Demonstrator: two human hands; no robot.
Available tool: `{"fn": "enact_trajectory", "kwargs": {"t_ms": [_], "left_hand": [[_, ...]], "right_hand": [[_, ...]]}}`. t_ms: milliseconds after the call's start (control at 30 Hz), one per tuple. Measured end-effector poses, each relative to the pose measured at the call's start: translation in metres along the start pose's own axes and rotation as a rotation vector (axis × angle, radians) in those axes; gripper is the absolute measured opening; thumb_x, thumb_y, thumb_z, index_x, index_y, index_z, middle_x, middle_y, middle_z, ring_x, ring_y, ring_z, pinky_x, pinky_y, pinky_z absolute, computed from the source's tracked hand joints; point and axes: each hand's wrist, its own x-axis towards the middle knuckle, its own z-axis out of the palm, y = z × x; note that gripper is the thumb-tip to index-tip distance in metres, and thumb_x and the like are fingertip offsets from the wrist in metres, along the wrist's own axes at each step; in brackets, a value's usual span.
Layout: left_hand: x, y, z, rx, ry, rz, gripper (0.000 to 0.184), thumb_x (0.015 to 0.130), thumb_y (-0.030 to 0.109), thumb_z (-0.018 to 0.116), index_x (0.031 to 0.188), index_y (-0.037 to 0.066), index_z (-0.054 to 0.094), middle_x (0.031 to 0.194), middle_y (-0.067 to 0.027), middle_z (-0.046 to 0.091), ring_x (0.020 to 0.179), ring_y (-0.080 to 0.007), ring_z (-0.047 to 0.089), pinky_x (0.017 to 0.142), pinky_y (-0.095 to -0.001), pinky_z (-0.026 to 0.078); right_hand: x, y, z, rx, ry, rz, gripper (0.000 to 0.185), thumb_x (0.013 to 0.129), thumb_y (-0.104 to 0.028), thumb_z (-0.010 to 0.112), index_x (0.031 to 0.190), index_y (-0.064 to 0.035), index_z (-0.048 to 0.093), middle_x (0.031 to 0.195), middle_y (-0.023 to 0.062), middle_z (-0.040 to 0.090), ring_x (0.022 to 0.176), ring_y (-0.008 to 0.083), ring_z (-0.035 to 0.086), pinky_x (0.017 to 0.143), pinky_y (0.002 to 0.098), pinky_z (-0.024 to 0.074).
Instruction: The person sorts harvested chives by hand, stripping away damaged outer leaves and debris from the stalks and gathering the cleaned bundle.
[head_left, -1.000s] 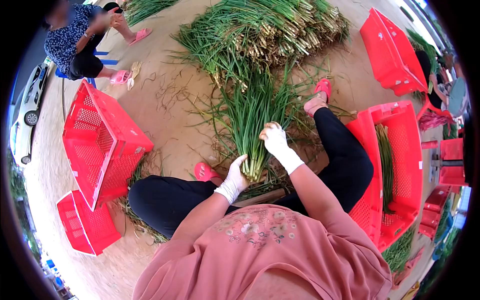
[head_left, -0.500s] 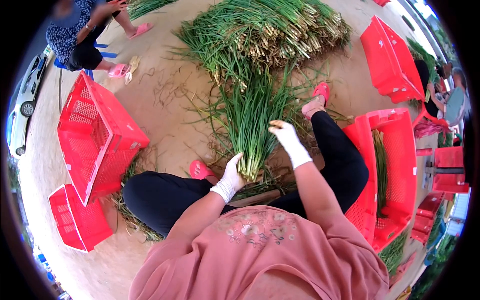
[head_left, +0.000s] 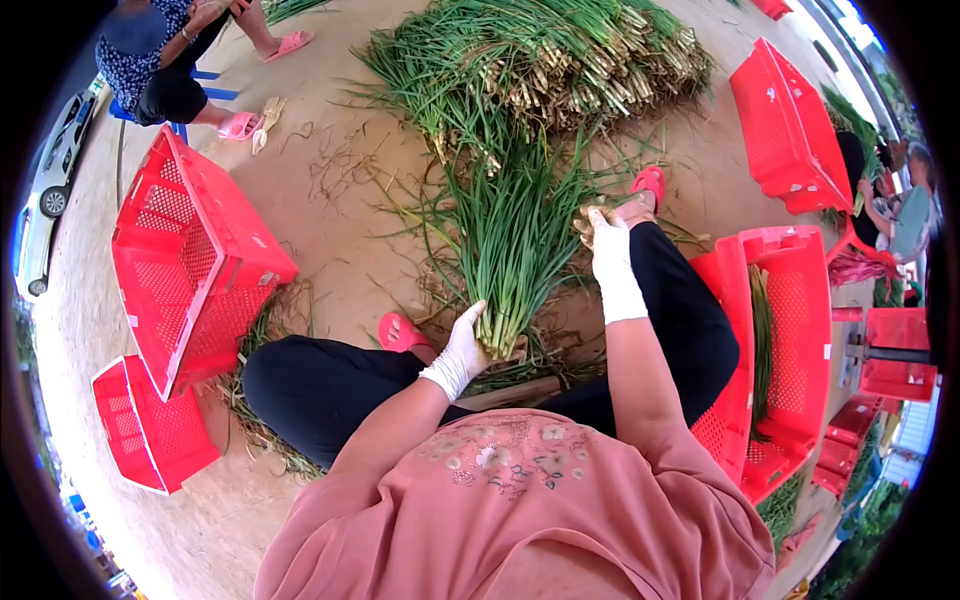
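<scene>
My left hand (head_left: pixel 467 348), in a white glove, is closed around the pale lower end of a bunch of chives (head_left: pixel 508 270). The green leaves fan out forward over the ground, away from me. To the right of the bunch, my right hand (head_left: pixel 608 245) is raised beside my right knee, apart from the leaves. Its glove is white with brownish fingertips. Those fingers are loosely bent and apart, and I see nothing held in them. Ahead lies a big heap of chives (head_left: pixel 560 60), with pale root ends facing right.
Red crates (head_left: pixel 200 270) stand on my left, and a smaller red crate (head_left: pixel 155 425) is behind them. At my right a red crate (head_left: pixel 800 350) holds some chives. Another red crate (head_left: pixel 790 125) stands farther off. A person (head_left: pixel 150 60) sits at upper left; others sit far right.
My right hand has moved right and slightly forward, away from the bunch, and its fingers have loosened. My left hand keeps its hold on the chives in nearly the same place.
</scene>
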Motion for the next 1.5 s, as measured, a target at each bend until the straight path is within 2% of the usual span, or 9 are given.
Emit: {"fn": "enact_trajectory", "kwargs": {"t_ms": [233,400,633,700,767,900,967,1133,1500], "left_hand": [[0.01,0.0,-0.011,0.055,0.001,-0.003,0.053,0.088,0.048,0.036,0.122,0.009,0.048,0.118,-0.0131,0.054,0.104,-0.0392,0.052,0.089,-0.0598,0.035],[0.006,-0.002,-0.006,0.074,0.04,0.021,0.053,0.088,0.051,0.034,0.118,0.01,0.05,0.111,-0.0125,0.058,0.098,-0.0382,0.055,0.085,-0.0592,0.039],[0.008,0.0,-0.012,0.05,-0.004,-0.013,0.057,0.088,0.05,0.037,0.124,0.007,0.047,0.122,-0.0166,0.051,0.107,-0.0453,0.048,0.09,-0.0625,0.034],[0.007,-0.001,-0.014,0.044,-0.013,-0.02,0.055,0.089,0.047,0.038,0.123,0.005,0.048,0.119,-0.0159,0.053,0.105,-0.0436,0.05,0.09,-0.0604,0.036],[0.017,0.001,-0.02,0.086,0.012,-0.027,0.05,0.089,0.042,0.042,0.119,0.004,0.05,0.112,-0.0168,0.057,0.1,-0.0411,0.054,0.089,-0.0577,0.039],[0.032,-0.006,-0.03,0.369,0.196,0.039,0.03,0.081,0.014,0.058,0.107,0.001,0.054,0.095,-0.0144,0.062,0.077,-0.0299,0.062,0.064,-0.0414,0.052],[0.008,-0.021,0.009,0.7,0.289,0.319,0.029,0.077,0.003,0.056,0.106,0.001,0.053,0.092,-0.0117,0.062,0.076,-0.0227,0.061,0.065,-0.0368,0.05],[0.002,-0.032,-0.003,1.05,0.324,0.609,0.048,0.073,0.0,0.06,0.119,0.001,0.045,0.111,-0.0097,0.054,0.102,-0.019,0.052,0.086,-0.0289,0.042],[0.018,-0.007,-0.02,0.3,0.05,-0.064,0.033,0.079,0.004,0.059,0.111,-0.001,0.052,0.099,-0.0157,0.062,0.089,-0.0286,0.062,0.078,-0.0422,0.051]], "right_hand": [[-0.085,0.034,0.016,-0.944,-0.692,-0.149,0.023,0.074,-0.022,0.066,0.087,-0.0042,0.067,0.076,0.0096,0.066,0.065,0.0174,0.062,0.062,0.0295,0.0491],[-0.111,0.051,0.032,-1.275,-0.591,-0.316,0.025,0.07,-0.027,0.064,0.082,-0.0044,0.066,0.078,0.0155,0.063,0.074,0.0278,0.063,0.069,0.0351,0.0487],[-0.086,-0.014,-0.048,0.476,-0.559,0.204,0.015,0.079,-0.009,0.06,0.09,0.0002,0.06,0.074,0.0062,0.06,0.064,0.0168,0.058,0.065,0.0301,0.0477],[-0.089,-0.02,-0.07,0.21,-0.408,0.406,0.029,0.078,-0.016,0.062,0.101,0.0008,0.056,0.085,0.0123,0.064,0.075,0.0238,0.063,0.068,0.0376,0.0501],[-0.075,0.032,-0.088,-1.525,-0.299,0.273,0.05,0.074,-0.028,0.066,0.109,0.0056,0.051,0.101,0.0213,0.061,0.091,0.0304,0.062,0.077,0.0394,0.0485],[-0.116,0.046,-0.006,-0.331,-0.321,0.771,0.088,0.071,-0.054,0.066,0.131,0.0017,0.034,0.129,0.0263,0.041,0.123,0.0324,0.038,0.093,0.0551,0.0346],[-0.114,0.07,0.021,0.115,-0.529,0.781,0.073,0.077,-0.036,0.069,0.132,-0.007,0.031,0.122,0.0143,0.048,0.111,0.0278,0.047,0.087,0.0535,0.0393],[-0.132,0.087,0.041,0.221,-0.41,0.574,0.048,0.08,-0.015,0.065,0.122,-0.0034,0.045,0.111,0.0111,0.056,0.1,0.022,0.054,0.086,0.0361,0.0443],[-0.126,0.081,0.011,0.493,-0.267,0.957,0.039,0.087,-0.027,0.05,0.115,-0.0003,0.05,0.107,0.0178,0.059,0.091,0.0322,0.059,0.081,0.0484,0.0473]]}}
